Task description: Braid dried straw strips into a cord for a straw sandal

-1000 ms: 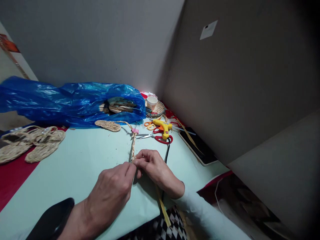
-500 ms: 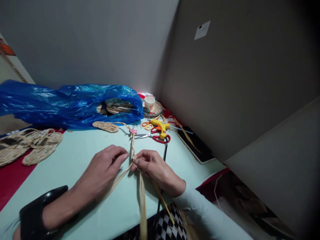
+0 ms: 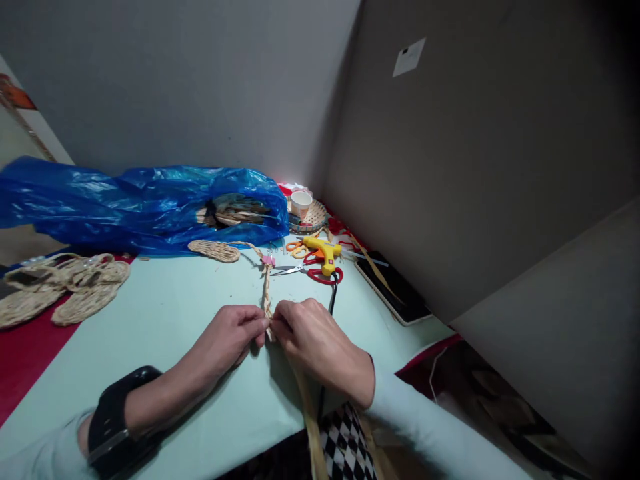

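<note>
A thin straw braid (image 3: pixel 267 290) runs toward me from a pink binder clip (image 3: pixel 269 261) on the pale green tabletop. At the braid's near end my left hand (image 3: pixel 235 333) pinches it from the left, thumb against fingers. My right hand (image 3: pixel 313 337) is closed on the same end from the right, fingertips almost meeting the left ones. One long flat straw strand (image 3: pixel 311 420) hangs below the right hand over the table's front edge. Beyond the clip the braid links to a coiled straw sole (image 3: pixel 215 251). The exact strands between the fingertips are hidden.
Red-handled scissors (image 3: pixel 300 269) lie beside the clip, under a yellow glue gun (image 3: pixel 324 255). Behind are a paper cup (image 3: pixel 301 203) and a blue plastic bag (image 3: pixel 125 207) of straw. Straw sandals (image 3: pixel 93 287) rest at left, a black tablet (image 3: pixel 400 293) at right.
My left hand left the braid's end, opened with strands spread out, then came back to pinch it. My right hand stayed there and turned knuckles-up. The view shifted slightly.
</note>
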Demonstrator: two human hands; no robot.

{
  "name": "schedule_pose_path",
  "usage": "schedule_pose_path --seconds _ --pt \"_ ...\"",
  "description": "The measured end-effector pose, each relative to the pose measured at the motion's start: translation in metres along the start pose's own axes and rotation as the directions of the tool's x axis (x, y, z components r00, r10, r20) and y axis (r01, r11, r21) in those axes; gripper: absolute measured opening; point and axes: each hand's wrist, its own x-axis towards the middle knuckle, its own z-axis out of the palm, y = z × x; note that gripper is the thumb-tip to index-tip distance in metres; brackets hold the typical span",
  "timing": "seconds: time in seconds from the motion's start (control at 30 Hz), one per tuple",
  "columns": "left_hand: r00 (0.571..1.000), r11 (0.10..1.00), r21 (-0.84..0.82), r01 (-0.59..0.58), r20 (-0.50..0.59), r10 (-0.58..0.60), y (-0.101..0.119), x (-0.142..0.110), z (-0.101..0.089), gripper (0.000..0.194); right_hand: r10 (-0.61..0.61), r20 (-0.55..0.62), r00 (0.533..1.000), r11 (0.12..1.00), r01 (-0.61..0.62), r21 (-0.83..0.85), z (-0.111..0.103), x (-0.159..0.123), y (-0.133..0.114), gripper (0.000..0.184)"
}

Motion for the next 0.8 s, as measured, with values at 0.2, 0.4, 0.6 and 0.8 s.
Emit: schedule_pose_path --seconds 0.2,0.4,0.6,0.8 --pt "0.997 0.998 -0.064 0.020 -0.072 -0.024 -0.004 -0.003 0.003 0.021 -0.069 0.008 0.998 0.941 0.068 -0.333 0.014 -0.008 -0.020 0.018" --pt "0.999 0.993 -0.108 0.050 -0.007 -0.051 -0.003 -0.001 -0.001 0.017 -0.307 -0.069 0.949 0.748 0.196 -0.634 0.034 -0.021 -0.032 0.019" --pt "0.999 0.992 -0.118 0.042 0.023 -0.040 -0.004 0.001 -0.001 0.015 -0.305 -0.103 0.947 0.794 0.194 -0.576 0.019 -0.014 -0.023 0.016" --pt "0.999 0.994 -0.108 0.032 0.012 -0.030 -0.004 0.001 0.001 0.020 -0.113 -0.099 0.989 0.939 0.074 -0.336 0.006 -0.003 -0.011 0.012"
